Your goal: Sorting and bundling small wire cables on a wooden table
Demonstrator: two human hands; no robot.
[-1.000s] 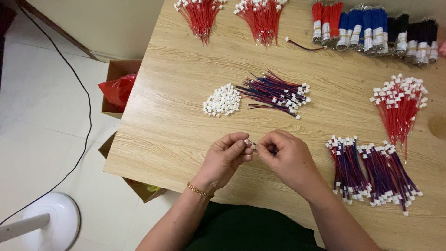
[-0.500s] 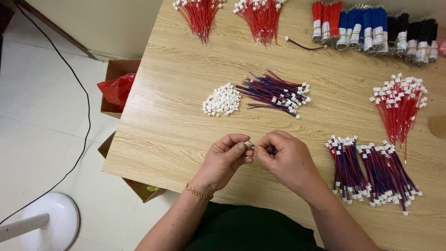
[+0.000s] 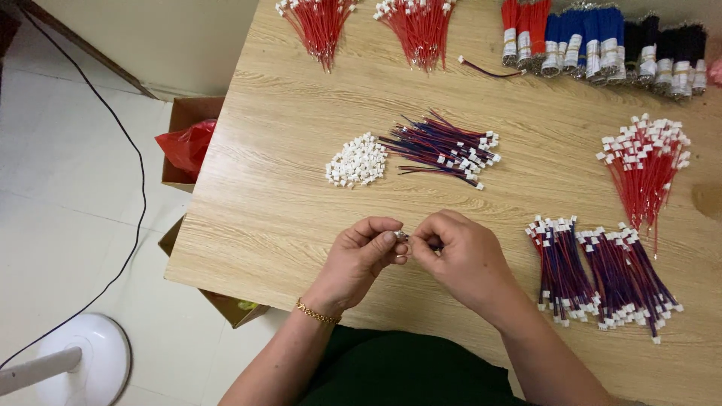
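Two hands meet at the near edge of the desk [image 3: 286, 225]: left hand [image 3: 359, 256] and right hand [image 3: 459, 259], fingers of both narrowed to a pinch on one small white connector [image 3: 401, 236] held between them, just above the wood. Judgement: a steady left pinch, with the right feeding straight in, should seat the piece cleanly. Pile of loose white connectors [image 3: 356, 160] and a bundle of red-blue wires [image 3: 445, 147] lie beyond the hands. Any wire in the right hand is hidden by its fingers; connector detail is too small to resolve.
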